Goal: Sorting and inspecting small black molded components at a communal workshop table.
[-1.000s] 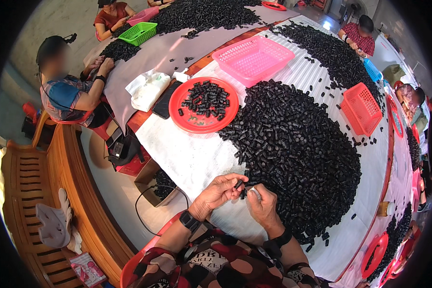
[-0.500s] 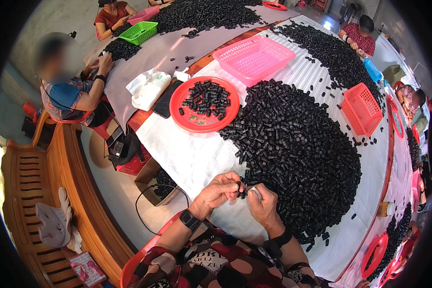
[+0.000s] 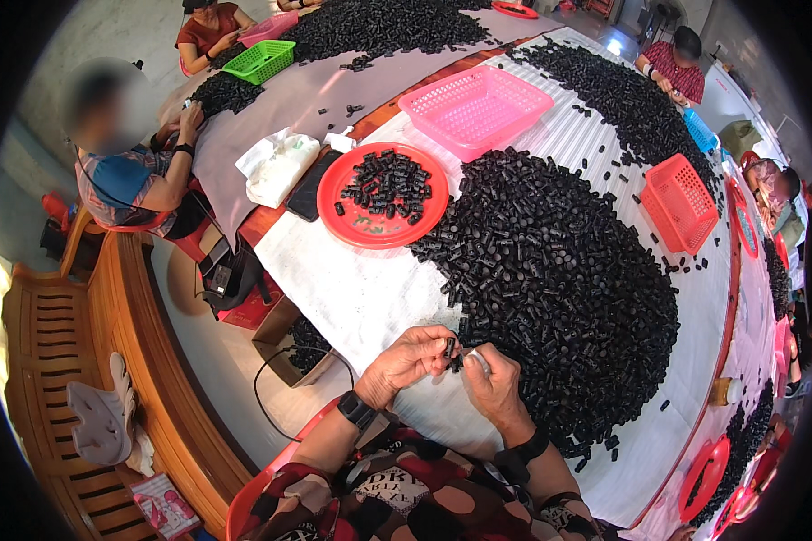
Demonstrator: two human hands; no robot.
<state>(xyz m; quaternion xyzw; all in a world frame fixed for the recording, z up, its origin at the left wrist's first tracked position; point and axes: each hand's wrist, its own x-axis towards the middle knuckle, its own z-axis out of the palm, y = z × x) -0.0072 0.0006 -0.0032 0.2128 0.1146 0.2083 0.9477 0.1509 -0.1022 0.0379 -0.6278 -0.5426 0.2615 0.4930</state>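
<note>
Cylinder [image 3: 449, 347], small and black, sat pinched in the left hand [image 3: 406, 362] at the near left edge of the heap [image 3: 559, 288].
The right hand [image 3: 494, 389] was close beside it, near that same edge, thumb against curled fingers; whether it gripped anything could not be told. Beyond the heap's left side, a red plate [image 3: 371, 240] held a modest batch of similar pieces, so, by the far larger heap, most of the work seemed left. The fingers hid part of the cylinder, a pale bit by the right thumb was unclear, and the picture's dark rim cut off things right of the heap.
</note>
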